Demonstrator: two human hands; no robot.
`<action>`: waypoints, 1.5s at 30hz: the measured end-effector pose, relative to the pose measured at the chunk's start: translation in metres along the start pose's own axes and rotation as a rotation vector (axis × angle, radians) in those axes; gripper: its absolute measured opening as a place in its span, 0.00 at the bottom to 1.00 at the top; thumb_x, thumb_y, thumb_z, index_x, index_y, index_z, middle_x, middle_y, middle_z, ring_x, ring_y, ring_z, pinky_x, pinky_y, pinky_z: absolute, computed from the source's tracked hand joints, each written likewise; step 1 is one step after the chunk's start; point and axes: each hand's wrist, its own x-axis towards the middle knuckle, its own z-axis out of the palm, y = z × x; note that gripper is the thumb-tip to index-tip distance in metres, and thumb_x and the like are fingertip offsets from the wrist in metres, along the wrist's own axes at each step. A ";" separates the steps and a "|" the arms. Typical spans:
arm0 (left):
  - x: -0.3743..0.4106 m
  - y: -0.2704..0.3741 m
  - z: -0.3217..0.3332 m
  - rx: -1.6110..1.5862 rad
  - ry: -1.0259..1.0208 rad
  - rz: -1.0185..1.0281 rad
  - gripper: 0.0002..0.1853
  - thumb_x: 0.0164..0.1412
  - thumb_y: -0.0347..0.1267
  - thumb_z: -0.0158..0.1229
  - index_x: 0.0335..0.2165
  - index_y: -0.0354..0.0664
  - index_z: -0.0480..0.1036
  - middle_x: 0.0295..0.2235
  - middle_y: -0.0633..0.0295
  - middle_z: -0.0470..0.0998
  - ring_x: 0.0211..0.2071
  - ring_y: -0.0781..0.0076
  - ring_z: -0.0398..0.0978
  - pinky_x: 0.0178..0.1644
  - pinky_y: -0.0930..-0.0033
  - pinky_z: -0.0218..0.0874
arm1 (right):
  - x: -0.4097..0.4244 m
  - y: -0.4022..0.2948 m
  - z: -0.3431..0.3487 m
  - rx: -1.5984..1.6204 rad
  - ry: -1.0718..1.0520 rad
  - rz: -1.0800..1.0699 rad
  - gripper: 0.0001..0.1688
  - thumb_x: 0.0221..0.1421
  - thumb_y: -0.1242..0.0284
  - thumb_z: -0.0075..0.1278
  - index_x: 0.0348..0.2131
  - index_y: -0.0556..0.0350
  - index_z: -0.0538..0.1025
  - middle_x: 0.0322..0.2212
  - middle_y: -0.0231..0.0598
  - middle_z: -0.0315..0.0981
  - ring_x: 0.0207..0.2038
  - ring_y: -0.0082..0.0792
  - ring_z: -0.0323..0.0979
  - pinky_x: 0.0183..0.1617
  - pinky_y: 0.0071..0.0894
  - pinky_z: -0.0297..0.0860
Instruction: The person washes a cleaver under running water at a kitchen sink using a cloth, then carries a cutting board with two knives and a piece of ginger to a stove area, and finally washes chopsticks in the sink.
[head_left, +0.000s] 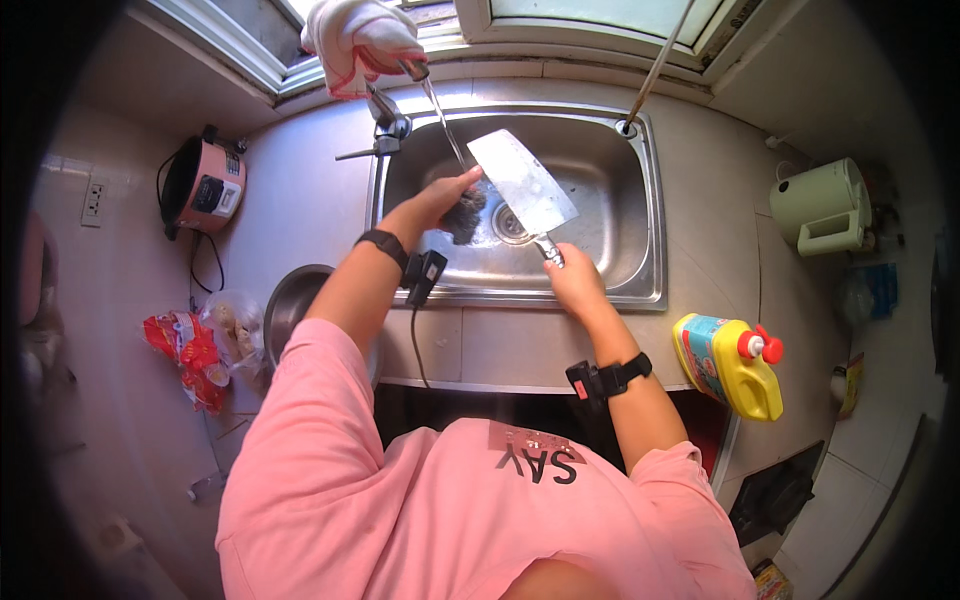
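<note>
My right hand (576, 277) grips the handle of a cleaver (523, 182), its broad metal blade tilted over the drain of the stainless steel sink (600, 289). In my left hand (442, 196), at the sink's left side, is a dark, wiry scrubbing pad (465, 215), partly hidden by the fingers. From the faucet (388, 120) a stream of water (444, 120) falls beside my left thumb. A white cloth with a pink edge (360, 45) is draped over the faucet's upper part. The blade looks wet and spotted.
Left of the sink are a pink rice cooker (217, 184), a metal bowl (281, 307), a red plastic bag (191, 349) and a clear bag (236, 330). To the right stand a yellow detergent bottle (731, 367) and a pale green electric kettle (821, 199). Windows border the back.
</note>
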 end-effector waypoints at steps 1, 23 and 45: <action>0.002 -0.004 0.007 -0.124 -0.088 0.067 0.26 0.55 0.55 0.48 0.36 0.43 0.68 0.24 0.64 0.70 0.23 0.71 0.70 0.26 0.61 0.64 | -0.009 -0.001 -0.001 0.039 0.011 -0.031 0.19 0.50 0.66 0.46 0.43 0.52 0.69 0.37 0.48 0.71 0.42 0.48 0.68 0.44 0.43 0.63; -0.055 0.013 -0.019 -0.133 0.147 0.613 0.12 0.55 0.35 0.55 0.36 0.40 0.72 0.29 0.67 0.74 0.29 0.78 0.70 0.32 0.77 0.59 | 0.112 -0.132 0.007 0.528 0.450 -0.552 0.18 0.44 0.64 0.55 0.30 0.62 0.75 0.28 0.45 0.74 0.32 0.38 0.72 0.36 0.33 0.67; -0.032 0.055 -0.025 0.047 -0.048 0.670 0.11 0.53 0.34 0.55 0.33 0.36 0.73 0.28 0.68 0.74 0.29 0.80 0.69 0.36 0.75 0.59 | 0.097 -0.093 -0.023 1.058 -0.274 -0.334 0.07 0.54 0.72 0.49 0.32 0.55 0.74 0.27 0.31 0.74 0.27 0.21 0.71 0.30 0.24 0.70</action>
